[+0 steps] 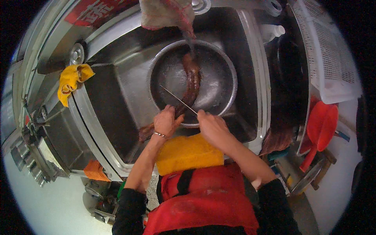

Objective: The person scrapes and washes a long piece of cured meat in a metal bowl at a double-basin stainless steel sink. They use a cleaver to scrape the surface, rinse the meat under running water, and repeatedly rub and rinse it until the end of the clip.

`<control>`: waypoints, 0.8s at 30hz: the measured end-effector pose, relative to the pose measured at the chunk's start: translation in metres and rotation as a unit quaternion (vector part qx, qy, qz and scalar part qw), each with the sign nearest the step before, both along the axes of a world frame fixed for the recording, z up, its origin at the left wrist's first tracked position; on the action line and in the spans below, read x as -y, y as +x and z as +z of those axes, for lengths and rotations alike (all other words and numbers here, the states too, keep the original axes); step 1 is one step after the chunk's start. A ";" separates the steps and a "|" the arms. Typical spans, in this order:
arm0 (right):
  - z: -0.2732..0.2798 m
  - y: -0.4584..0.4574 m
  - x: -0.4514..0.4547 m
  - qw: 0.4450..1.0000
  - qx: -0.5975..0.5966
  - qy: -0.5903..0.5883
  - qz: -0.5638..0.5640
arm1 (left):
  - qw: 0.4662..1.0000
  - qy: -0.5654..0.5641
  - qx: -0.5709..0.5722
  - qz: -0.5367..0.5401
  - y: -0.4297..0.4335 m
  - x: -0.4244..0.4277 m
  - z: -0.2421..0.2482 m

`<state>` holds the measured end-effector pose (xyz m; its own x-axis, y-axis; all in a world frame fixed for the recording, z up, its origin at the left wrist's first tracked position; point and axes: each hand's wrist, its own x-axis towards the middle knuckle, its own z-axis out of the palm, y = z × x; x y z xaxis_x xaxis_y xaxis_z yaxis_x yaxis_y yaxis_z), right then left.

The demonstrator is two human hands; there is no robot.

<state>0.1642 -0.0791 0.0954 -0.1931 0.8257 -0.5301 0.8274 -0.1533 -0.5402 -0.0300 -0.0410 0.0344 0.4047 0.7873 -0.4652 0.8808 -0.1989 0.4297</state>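
My left hand (166,122), with a beaded bracelet on its wrist, grips a long reddish-brown strip that looks like meat (192,79). The strip curves through a round metal basin (233,97) and passes over its near rim. Its lower end reaches past my left hand to the left. In my right hand (212,125) is a knife, its handle hidden in my fist. The thin blade (178,100) shows edge-on, crossing above the strip and pointing up and left. Whether blade and strip touch, I cannot tell.
The basin stands in a stainless steel sink (129,85). A pale cloth (166,14) hangs above its far rim. A yellow cloth (189,154) covers the sink's front edge; another yellow cloth (69,80) lies left. At right are a white basket (332,58) and red scoop (322,122).
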 end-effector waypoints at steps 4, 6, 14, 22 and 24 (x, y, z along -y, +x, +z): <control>0.035 0.020 0.016 0.997 0.026 -0.069 0.024 | 1.000 -0.002 0.006 0.019 -0.002 -0.001 0.001; 0.038 0.023 0.018 0.997 0.033 -0.062 0.034 | 1.000 -0.008 0.005 0.015 -0.003 -0.001 0.001; -0.019 -0.007 -0.010 0.999 -0.013 -0.047 0.009 | 1.000 0.005 -0.011 0.001 0.000 0.001 -0.004; 0.025 0.025 0.007 0.997 -0.001 -0.075 0.028 | 1.000 0.005 0.017 0.018 -0.002 0.003 -0.006; 0.027 0.029 0.008 0.994 0.015 -0.093 0.046 | 0.999 -0.012 0.013 0.028 -0.003 0.003 -0.006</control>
